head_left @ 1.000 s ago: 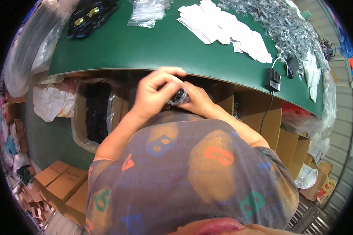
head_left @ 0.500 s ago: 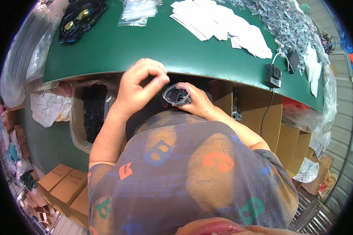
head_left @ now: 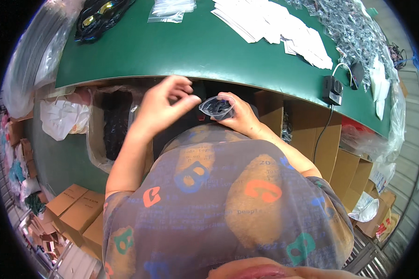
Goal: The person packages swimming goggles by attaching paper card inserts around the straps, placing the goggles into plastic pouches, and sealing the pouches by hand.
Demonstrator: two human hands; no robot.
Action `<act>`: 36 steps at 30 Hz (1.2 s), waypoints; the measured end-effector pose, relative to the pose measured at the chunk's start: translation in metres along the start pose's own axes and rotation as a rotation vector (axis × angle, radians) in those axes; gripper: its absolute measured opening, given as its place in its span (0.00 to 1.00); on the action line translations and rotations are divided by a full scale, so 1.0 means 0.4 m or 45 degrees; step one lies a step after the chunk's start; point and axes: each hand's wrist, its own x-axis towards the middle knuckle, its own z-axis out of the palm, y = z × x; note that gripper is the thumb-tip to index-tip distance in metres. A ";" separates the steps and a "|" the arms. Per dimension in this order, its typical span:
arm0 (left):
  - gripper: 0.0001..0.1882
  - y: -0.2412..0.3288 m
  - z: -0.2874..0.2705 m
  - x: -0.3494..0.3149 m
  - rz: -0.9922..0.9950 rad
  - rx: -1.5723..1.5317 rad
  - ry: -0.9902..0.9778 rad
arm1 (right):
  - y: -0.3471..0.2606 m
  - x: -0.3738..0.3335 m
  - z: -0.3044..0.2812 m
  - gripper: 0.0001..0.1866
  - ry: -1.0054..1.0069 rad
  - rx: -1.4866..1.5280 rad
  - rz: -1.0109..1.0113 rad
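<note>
My right hand grips a small clear plastic bag with its mouth spread wide, just in front of my body. Something dark lies inside the bag; its kind cannot be made out. To the left, close to the bag's rim, hovers my left hand. Its fingers are loosely bent, the thumb stands apart from them and points at the bag, and nothing shows between them.
On the green table lie dark goggles with yellow lenses, clear zip bags, white cards, a heap of clear packets and a black corded device. Cardboard boxes stand below left; an open carton is at right.
My left thumb and fingers have parted from a near pinch, and the left hand sits slightly lower. The bag in my right hand has shifted a little rightward in view.
</note>
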 end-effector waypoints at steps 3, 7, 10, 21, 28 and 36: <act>0.15 -0.028 0.043 -0.006 -0.140 -0.072 -0.176 | -0.010 0.004 0.002 0.33 -0.122 0.085 0.140; 0.05 -0.044 -0.011 0.005 -0.043 -0.421 0.100 | 0.008 -0.013 0.008 0.33 -0.034 0.046 0.076; 0.04 -0.022 -0.029 0.001 0.110 -0.226 0.113 | 0.009 -0.017 0.001 0.34 -0.033 0.074 0.140; 0.08 0.048 -0.029 -0.014 0.757 0.761 -0.322 | -0.003 -0.005 0.021 0.36 -0.155 0.169 0.040; 0.23 0.080 -0.008 -0.025 0.592 0.490 -0.294 | 0.019 -0.030 0.037 0.34 -0.133 0.210 0.127; 0.09 0.028 0.144 0.001 0.578 0.272 -0.040 | 0.027 -0.034 0.046 0.34 -0.138 0.213 0.102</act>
